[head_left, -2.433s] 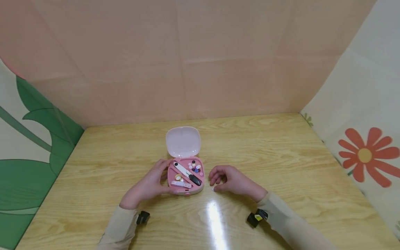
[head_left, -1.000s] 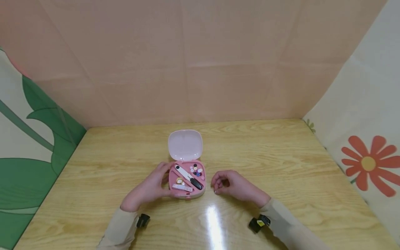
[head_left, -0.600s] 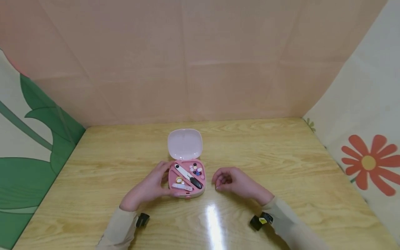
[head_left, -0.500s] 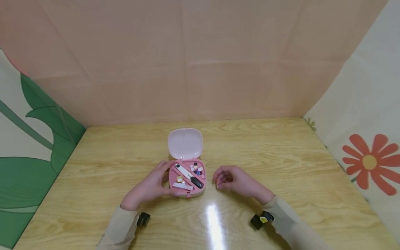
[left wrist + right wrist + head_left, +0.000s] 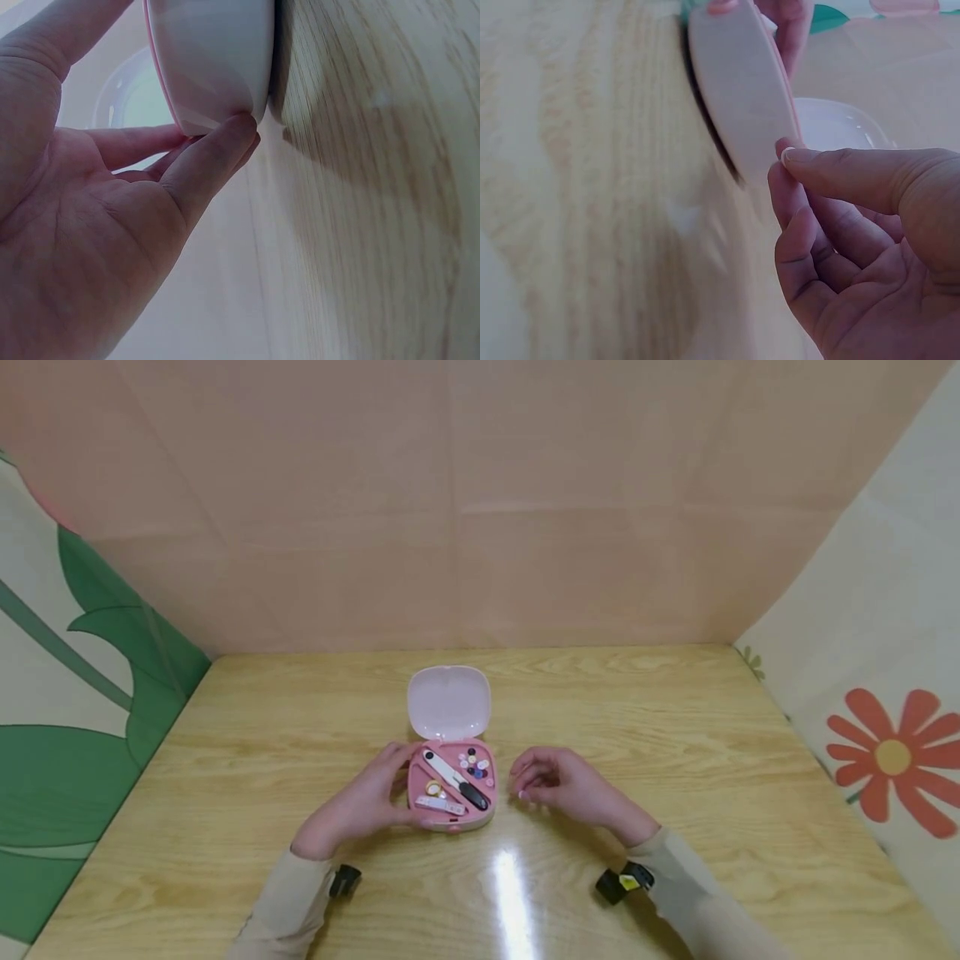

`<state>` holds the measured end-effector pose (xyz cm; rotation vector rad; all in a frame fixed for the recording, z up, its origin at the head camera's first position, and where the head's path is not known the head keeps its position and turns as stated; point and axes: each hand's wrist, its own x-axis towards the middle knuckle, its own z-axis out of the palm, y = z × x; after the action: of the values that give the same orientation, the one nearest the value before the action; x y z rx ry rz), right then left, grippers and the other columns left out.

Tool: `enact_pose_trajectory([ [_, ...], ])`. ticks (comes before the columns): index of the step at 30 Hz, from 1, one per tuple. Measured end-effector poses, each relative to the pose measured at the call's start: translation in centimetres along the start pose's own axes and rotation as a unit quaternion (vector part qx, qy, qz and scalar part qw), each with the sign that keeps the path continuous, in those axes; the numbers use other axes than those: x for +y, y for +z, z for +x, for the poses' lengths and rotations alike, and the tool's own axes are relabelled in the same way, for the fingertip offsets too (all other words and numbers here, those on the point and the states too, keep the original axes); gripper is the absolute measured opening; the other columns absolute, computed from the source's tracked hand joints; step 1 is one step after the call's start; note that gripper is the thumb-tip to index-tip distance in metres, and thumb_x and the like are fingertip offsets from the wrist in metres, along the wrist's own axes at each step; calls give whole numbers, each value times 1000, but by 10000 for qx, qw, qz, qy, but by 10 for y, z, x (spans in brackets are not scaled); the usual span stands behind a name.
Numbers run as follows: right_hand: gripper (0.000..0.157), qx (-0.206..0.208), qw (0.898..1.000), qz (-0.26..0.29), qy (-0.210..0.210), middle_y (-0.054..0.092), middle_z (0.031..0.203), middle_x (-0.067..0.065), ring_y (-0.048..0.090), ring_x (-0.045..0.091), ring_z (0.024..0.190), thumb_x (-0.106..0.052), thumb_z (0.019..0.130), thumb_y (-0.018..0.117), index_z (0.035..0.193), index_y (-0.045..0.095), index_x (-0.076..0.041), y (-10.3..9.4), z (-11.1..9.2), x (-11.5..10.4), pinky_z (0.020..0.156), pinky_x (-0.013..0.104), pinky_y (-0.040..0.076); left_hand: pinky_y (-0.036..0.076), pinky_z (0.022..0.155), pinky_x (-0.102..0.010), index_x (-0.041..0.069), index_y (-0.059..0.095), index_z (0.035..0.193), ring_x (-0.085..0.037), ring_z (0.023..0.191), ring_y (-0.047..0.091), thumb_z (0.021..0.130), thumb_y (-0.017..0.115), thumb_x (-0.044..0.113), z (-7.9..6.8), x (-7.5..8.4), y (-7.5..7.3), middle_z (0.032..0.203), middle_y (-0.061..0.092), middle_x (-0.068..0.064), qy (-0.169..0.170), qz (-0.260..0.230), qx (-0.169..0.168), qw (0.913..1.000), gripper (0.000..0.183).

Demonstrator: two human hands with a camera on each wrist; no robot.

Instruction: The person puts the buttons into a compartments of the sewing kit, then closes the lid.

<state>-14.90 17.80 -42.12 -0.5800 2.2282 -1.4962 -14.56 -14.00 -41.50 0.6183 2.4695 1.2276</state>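
A pink sewing box [image 5: 414,777] sits on the table with its pale lid [image 5: 448,702] raised behind it. Inside, a white tool with a black end [image 5: 457,781] lies diagonally. Several small buttons [image 5: 476,763] fill the right compartment; a gold-rimmed round piece [image 5: 434,788] and a white strip with pink marks [image 5: 441,806] lie at the left. My left hand [image 5: 360,806] grips the box's left side, thumb at the front. To the right, apart from the box, my right hand [image 5: 566,785] pinches a small white button-like piece [image 5: 787,154] between thumb and index finger; it is mostly hidden.
The wood-grain table [image 5: 262,735] extends on all sides of the box. A plain pinkish cloth [image 5: 337,510] hangs behind, and a flower-printed cloth [image 5: 892,758] borders the right. Each wrist wears a black device, such as the right wrist camera [image 5: 612,887].
The left hand keeps its hold on the box, which stays put. My right hand has drifted only slightly beside it. The head view has shifted a little.
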Motion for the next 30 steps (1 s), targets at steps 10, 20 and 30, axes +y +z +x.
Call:
enact_pose_trajectory([
  [10, 25, 153, 9996, -40, -243, 68, 97, 19, 66, 23, 89, 7, 86, 64, 110, 58, 7, -6, 7, -10, 76, 30, 56, 36, 107, -39, 15, 33, 149, -23, 127, 43, 67, 87, 35, 0, -1, 1, 133, 41, -3, 54, -37, 21, 10000, 100],
  [20, 25, 410, 9987, 71, -283, 69, 97, 17, 67, 24, 90, 4, 88, 64, 112, 57, 7, -9, 20, -18, 76, 32, 57, 37, 107, -39, 15, 33, 149, -25, 127, 44, 67, 86, 34, 1, -2, 0, 132, 41, -4, 97, -71, 1, 9999, 99],
  [30, 33, 829, 9955, 439, -134, 67, 94, 15, 65, 38, 87, 4, 84, 70, 113, 56, 7, -1, 32, -24, 74, 40, 58, 38, 106, -40, 13, 34, 147, -27, 126, 45, 69, 86, 32, 1, -2, 1, 127, 43, -5, 222, -116, 17, 9997, 96],
])
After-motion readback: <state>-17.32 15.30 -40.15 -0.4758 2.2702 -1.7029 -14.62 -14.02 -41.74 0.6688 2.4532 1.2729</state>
